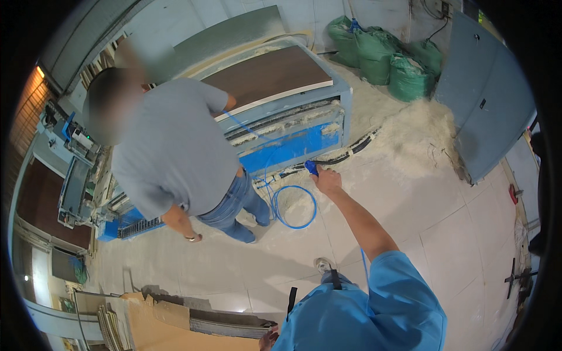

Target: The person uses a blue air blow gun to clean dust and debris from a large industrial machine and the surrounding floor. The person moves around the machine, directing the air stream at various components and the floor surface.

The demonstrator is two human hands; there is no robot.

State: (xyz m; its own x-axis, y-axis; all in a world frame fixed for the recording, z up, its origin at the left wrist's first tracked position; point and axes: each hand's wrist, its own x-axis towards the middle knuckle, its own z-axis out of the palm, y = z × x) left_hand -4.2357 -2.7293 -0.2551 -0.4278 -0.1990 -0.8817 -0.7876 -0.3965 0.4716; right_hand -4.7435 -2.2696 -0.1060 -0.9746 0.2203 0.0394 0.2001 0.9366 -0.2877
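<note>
My right hand [329, 180] is stretched forward and closed around a blue air blow gun [311, 168], held above the floor in front of a blue-grey machine [345, 111]. A thin blue hose [365, 266] hangs below my right forearm. My left hand [269, 338] shows only in part at the lower edge, beside my blue shirt, and its fingers are mostly hidden. Pale sawdust [410, 140] lies heaped to the right of the machine. Across the machine's top rests a dark brown board [275, 76].
A co-worker [175, 134] in a grey shirt stands at left, one arm over the machine. A coiled blue hose [315, 205] lies near their feet. Green sacks [374, 55] and a grey cabinet [486, 93] stand right. Black cable [354, 150] crosses the floor; stacked panels [228, 327] lie below left.
</note>
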